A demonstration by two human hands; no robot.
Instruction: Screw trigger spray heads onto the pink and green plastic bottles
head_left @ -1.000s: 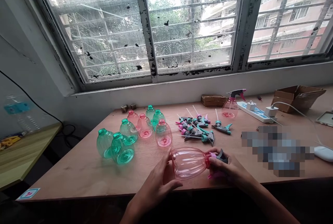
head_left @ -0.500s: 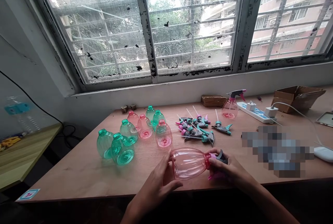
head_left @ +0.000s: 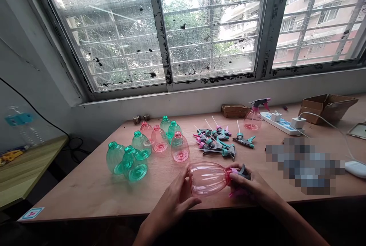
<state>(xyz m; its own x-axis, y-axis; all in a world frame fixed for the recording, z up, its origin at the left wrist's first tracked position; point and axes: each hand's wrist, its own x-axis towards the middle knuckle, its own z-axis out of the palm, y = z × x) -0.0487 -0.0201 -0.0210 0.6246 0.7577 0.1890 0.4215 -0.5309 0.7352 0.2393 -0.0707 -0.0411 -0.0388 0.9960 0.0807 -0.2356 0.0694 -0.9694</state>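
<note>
Two bare hands meet over one pink bottle at the near edge of the wooden table, seen from the head camera. The bottle lies on its side, base to the left and neck to the right, just in front of the person. The left hand is cupped around the base, with the thumb along the front and the fingers curled behind the clear plastic. The right hand is closed around the neck, where a dark spray head with a pink collar sits on the bottle; its pink trigger pokes out below the fingers. Farther back on the left is a cluster of green bottles, some leaning over, and beside them a few open pink bottles stand upright. In the middle of the table lies a loose heap of spray heads, with their thin tubes pointing up and back. Behind that heap, near the wall, one finished sprayer stands upright between a small brown box and a white power strip. An open cardboard box sits at the far right, under the barred window.
</note>
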